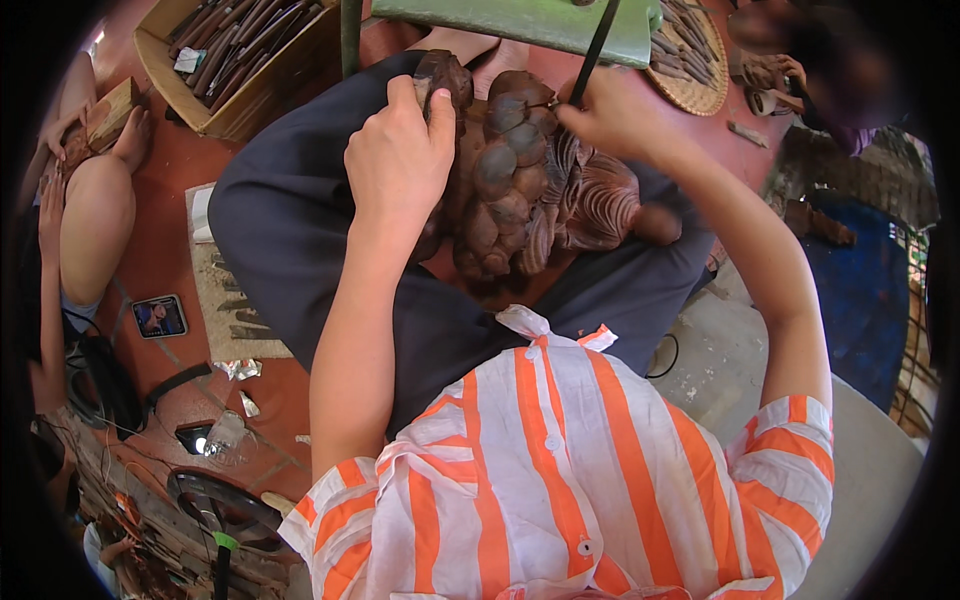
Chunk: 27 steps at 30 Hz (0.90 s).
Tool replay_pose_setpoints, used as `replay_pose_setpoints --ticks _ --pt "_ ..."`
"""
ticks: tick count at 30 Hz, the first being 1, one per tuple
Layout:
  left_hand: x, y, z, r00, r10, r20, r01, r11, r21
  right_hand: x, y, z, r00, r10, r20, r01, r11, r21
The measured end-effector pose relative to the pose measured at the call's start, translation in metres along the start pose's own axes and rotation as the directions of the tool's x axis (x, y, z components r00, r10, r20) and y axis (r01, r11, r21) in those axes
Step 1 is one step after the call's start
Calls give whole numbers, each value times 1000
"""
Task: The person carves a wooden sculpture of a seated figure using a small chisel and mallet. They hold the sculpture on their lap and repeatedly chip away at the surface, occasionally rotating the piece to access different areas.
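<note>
A dark brown wood carving (515, 190) with rounded lumps and finely grooved folds rests between my legs. My left hand (400, 150) is closed around the block-like part at its upper left, thumb on top. Over the carving's upper right, my right hand (610, 115) is closed on a thin, straight black tool (598, 45), which slants up across the green bench. The tool's lower end is hidden by my fingers, and I cannot tell whether it touches the wood. A rounded knob (657, 224) sticks out at the carving's right end.
A green bench (510, 22) stands just beyond the carving. Cardboard box (215, 118) and round woven tray (712, 85) hold many dark tools. On my left lie a mat with tools (235, 300), a phone (160, 316) and a fan (222, 505). Other people sit at both sides.
</note>
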<state>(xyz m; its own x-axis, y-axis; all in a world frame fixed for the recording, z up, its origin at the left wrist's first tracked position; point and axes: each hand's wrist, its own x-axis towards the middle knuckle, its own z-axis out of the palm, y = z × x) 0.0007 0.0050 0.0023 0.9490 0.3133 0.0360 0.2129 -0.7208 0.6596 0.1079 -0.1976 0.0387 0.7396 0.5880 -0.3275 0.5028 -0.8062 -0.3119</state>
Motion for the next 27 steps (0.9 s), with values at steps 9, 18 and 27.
replay_pose_setpoints --ticks 9,18,27 --pt "1 1 0 1000 1 9 0 1000 -14 -8 7 10 998 -40 42 43 996 -72" --pt "1 1 -1 999 -38 28 38 999 -29 -11 2 11 942 -327 -72 315 939 -135" --pt "1 1 1 1000 -7 7 7 1000 -10 -2 0 -2 999 -13 37 14 999 -32"
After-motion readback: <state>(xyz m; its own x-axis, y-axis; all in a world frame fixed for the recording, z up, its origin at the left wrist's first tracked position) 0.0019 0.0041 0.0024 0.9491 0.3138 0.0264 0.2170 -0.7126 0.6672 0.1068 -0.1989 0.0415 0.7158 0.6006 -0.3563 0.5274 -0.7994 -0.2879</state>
